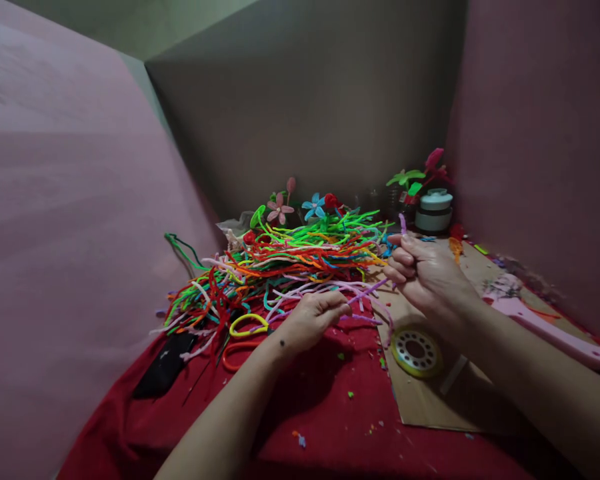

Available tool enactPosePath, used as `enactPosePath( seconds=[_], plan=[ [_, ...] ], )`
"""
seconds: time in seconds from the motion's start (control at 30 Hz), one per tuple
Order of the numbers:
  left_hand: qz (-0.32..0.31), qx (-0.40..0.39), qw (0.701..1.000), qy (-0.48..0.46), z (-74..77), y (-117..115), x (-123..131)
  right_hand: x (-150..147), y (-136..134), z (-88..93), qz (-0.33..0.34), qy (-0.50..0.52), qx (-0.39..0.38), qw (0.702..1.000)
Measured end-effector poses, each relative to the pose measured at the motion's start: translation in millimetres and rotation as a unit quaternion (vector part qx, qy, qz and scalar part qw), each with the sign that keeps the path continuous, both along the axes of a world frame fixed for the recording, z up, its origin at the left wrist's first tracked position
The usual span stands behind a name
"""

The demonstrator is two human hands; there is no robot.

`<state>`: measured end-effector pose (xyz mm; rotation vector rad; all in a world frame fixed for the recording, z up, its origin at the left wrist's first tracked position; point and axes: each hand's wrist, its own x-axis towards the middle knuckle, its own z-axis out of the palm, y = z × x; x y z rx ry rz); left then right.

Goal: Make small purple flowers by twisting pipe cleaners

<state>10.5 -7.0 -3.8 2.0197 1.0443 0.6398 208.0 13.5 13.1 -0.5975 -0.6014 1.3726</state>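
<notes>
A purple pipe cleaner stretches between my two hands above the red cloth. My left hand pinches its lower end, thumb and fingers pressed together. My right hand has its fingers curled round the other end, and a short purple tip sticks up over the thumb. Behind my left hand lies a large heap of pipe cleaners in green, orange, red, white and pink. Scissors with a yellow and an orange handle loop lie left of my left wrist. A yellow-rimmed tape roll rests below my right hand.
A cardboard sheet covers the right part of the red cloth. A black phone-like slab lies at left, a pink glue gun at right. Pipe-cleaner flowers and a pale lidded jar stand at the back. Walls close in both sides.
</notes>
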Motion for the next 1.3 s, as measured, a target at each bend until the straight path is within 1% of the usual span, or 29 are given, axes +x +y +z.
enactPosePath(
  seconds=[0.1,0.17,0.23,0.3,0.43,0.53,0.7,0.8,0.9,1.07,1.17,1.3],
  plan=[
    [0.01,-0.057,0.997,-0.054,-1.6,5,-6,5,4,3.7,-0.024,0.031,-0.023,0.999],
    [0.016,-0.075,0.995,-0.07,-3.8,8,-10,7,6,5.3,-0.028,0.044,-0.043,0.998],
    [0.019,-0.084,0.994,-0.062,-5.4,9,-12,9,8,6.1,-0.031,0.048,-0.056,0.997],
    [0.011,-0.082,0.996,-0.027,-5.5,7,-12,12,9,6.2,-0.038,0.046,-0.055,0.997],
    [-0.044,-0.061,0.995,0.062,-1.3,3,-12,19,12,5.6,-0.049,0.051,-0.043,0.997],
    [-0.093,-0.072,0.988,0.098,4.1,2,-15,24,14,7.0,-0.047,0.052,-0.042,0.997],
    [-0.137,-0.093,0.982,0.094,7.6,2,-17,26,13,13.5,-0.046,0.065,-0.021,0.997],
    [-0.148,-0.108,0.979,0.088,6.7,1,-15,28,13,16.7,-0.037,0.088,-0.029,0.995],
    [-0.149,-0.146,0.976,0.064,8.6,-2,-13,33,11,21.2,-0.036,0.111,-0.034,0.993],
    [-0.142,-0.209,0.967,-0.016,10.8,-6,-12,40,6,32.4,-0.018,0.11,0.002,0.994],
    [-0.15,-0.262,0.951,-0.069,5.2,-6,-11,45,2,36.0,-0.029,0.072,0.018,0.997],
    [-0.175,-0.334,0.915,-0.142,-2.4,-5,-10,51,-1,38.6,-0.051,-0.028,0.09,0.994]
  ],
)
